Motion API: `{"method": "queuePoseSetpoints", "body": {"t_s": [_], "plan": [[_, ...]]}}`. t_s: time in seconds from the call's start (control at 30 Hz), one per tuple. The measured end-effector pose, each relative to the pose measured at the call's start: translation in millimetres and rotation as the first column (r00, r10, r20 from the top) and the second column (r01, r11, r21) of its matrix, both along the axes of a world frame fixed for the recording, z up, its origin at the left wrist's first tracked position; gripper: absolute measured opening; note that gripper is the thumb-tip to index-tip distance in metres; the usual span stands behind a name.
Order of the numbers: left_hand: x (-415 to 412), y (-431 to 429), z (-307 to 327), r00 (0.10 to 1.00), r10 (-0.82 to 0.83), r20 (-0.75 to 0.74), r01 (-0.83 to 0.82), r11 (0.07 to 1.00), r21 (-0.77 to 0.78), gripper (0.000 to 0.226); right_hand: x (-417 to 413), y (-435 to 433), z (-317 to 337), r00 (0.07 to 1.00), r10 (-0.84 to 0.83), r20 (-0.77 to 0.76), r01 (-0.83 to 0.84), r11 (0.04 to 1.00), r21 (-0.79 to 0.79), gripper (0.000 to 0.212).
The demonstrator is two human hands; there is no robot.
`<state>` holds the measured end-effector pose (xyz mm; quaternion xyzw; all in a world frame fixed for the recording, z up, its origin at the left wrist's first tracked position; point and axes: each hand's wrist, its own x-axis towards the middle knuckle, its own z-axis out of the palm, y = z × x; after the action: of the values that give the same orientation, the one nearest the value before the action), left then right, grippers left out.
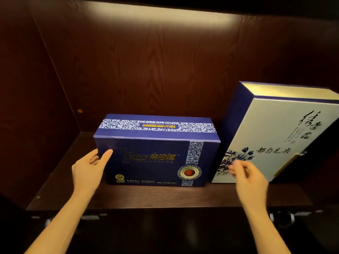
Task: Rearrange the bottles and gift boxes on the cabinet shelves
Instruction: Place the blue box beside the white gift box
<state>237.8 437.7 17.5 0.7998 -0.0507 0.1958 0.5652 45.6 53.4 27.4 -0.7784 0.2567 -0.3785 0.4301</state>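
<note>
Working one lit cabinet shelf [60, 189], dark wood, grained back panel [146, 61] behind.

Left hand [89, 167]: on the left near edge of the blue gift box [156, 154]. Thumb lies on the front face, fingers curl round onto the left side. A grip, not a flat push.

Blue gift box: stands square on the shelf, left of centre, long face toward the camera, patterned band across the top.

Handling, my estimate: rigid card with crisp corners and a glossy printed skin, so stiff but probably slick under dry fingers. Contents are hidden and the weight is unknown, so assume some heft. A hold on one edge alone would let it swing. Better to take both short ends with the palms, or slip one hand under the base.

Right hand [245, 173]: blurred, fingers loosely curled, nothing held that I can make out. It hangs in front of the lower left corner of the white gift box [275, 140]; cannot tell whether the fingertips touch.

White gift box: right of the blue one, tilted, top leaning right and out of frame. Its blue spine sits just beside the blue box's right end; contact unclear. A gold strip marks its right edge, perhaps a closure. If it is lifted, clamp the cover shut against the body.

No bottles in view.
</note>
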Motion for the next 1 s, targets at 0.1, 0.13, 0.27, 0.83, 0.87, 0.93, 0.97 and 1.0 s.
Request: {"method": "queuePoseSetpoints", "body": {"t_s": [0.1, 0.13, 0.27, 0.83, 0.87, 0.93, 0.97, 1.0], "plan": [[-3, 0, 1, 1.000, -0.015, -0.013, 0.015, 0.999, 0.035, 0.056, -29, -42, -2, 0.986, -0.164, 0.035, 0.165, 0.986, -0.012, 0.028], [-3, 0, 0, 1.000, -0.017, -0.015, 0.018, 0.999, 0.041, 0.057, -36, -58, -1, 0.975, -0.220, 0.040, 0.221, 0.975, -0.016, 0.032], [-5, -5, -1, 0.999, 0.005, -0.045, -0.003, 0.999, 0.050, 0.049, -60, -120, 8, 0.918, -0.387, 0.086, 0.387, 0.922, 0.013, 0.060], [-10, -19, 3, 0.982, 0.187, -0.029, -0.182, 0.975, 0.128, 0.041, -39, -215, 28, 0.987, 0.150, 0.053, -0.159, 0.940, 0.301, 0.032], [-10, -20, 3, 0.981, 0.191, -0.032, -0.186, 0.975, 0.125, 0.041, -39, -214, 29, 0.984, 0.161, 0.075, -0.176, 0.938, 0.297, 0.031], [-13, -22, 3, 0.981, 0.192, -0.032, -0.188, 0.975, 0.115, 0.042, -40, -213, 31, 0.978, 0.180, 0.105, -0.203, 0.935, 0.289, 0.034], [-15, -24, 2, 0.982, 0.186, -0.032, -0.182, 0.976, 0.117, 0.043, -40, -213, 30, 0.975, 0.191, 0.111, -0.215, 0.932, 0.290, 0.036], [-17, -27, 2, 0.983, 0.177, -0.038, -0.172, 0.978, 0.117, 0.043, -40, -214, 30, 0.973, 0.201, 0.113, -0.226, 0.930, 0.291, 0.037]]}}
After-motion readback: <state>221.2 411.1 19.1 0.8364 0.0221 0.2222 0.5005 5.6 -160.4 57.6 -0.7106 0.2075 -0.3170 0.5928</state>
